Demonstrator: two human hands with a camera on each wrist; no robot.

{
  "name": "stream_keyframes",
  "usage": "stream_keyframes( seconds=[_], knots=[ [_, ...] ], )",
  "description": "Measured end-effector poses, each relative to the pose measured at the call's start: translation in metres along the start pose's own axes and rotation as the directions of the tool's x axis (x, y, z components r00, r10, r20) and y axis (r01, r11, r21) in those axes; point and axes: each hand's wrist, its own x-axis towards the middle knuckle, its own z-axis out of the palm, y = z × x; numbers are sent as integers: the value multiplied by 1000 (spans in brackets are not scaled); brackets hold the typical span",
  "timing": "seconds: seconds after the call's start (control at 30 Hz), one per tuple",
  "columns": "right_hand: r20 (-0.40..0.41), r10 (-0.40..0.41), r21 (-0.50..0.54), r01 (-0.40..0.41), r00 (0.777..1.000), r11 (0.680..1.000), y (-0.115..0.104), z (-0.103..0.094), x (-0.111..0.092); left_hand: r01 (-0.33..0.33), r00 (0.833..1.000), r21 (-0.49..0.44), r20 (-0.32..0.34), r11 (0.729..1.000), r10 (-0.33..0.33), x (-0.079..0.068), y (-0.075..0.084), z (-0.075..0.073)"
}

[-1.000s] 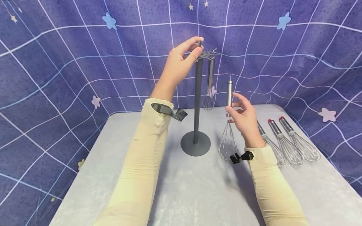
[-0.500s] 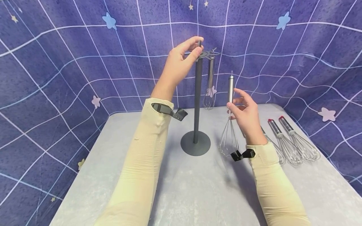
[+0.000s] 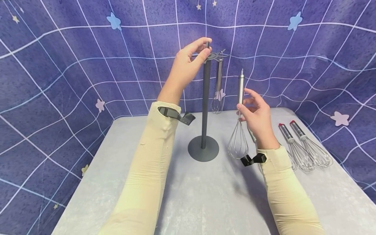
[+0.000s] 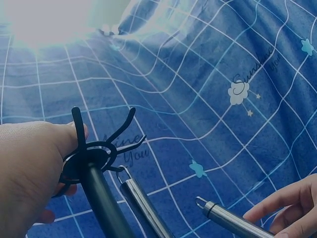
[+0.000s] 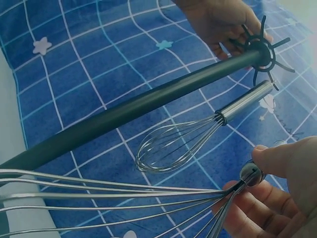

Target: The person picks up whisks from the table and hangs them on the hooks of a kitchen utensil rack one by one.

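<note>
Blue-purple fabric (image 3: 132, 71) printed with pale grid lines and stars is hung across the upper part of the frame, and a light grey surface (image 3: 194, 199) is spread below it. A dark stand (image 3: 205, 104), its round base set on the surface, is seen upright near the centre. Its top is pinched between the thumb and fingers of the left hand (image 3: 186, 63), just above the ring of hooks (image 4: 94, 153). From a hook on the right of the stand, a hanging whisk (image 3: 219, 75) is suspended by its end loop, wires downward.

Right of centre, a held whisk (image 3: 241, 88) is pinched at the lower part of its handle by the thumb and fingers of the right hand (image 3: 257, 112). It is kept nearly upright, loop at the top, wires below, apart from the stand and its hooks.

At the right of the frame, two red-tipped whisks (image 3: 298, 129) are laid side by side on the surface. More metal is partly hidden behind the right wrist; how many whisks it belongs to cannot be told. Both forearms are covered by cream sleeves (image 3: 144, 169), and a black bracket (image 3: 177, 116) is worn at each wrist.
</note>
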Motion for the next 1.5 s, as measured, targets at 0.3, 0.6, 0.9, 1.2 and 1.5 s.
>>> stream_keyframes(
  seconds=[0.3,0.6,0.9,1.2,1.5],
  knots=[
    [-20,-37,11,37,999,999,-9,1,0,-2,1000,10,5,1000,2,0,1,0],
    [-21,-44,4,44,999,999,-14,1,2,11,1000,15,-1,1000,-11,1,-1,1],
    [-24,-58,3,58,998,998,-22,3,2,21,1000,21,4,1000,-21,2,-1,1],
    [-19,-77,7,77,997,997,-27,6,4,17,1000,35,3,999,-18,1,-1,0],
    [-18,-97,18,97,995,995,-33,9,5,20,1000,48,0,999,-20,0,-1,0]
  ],
)
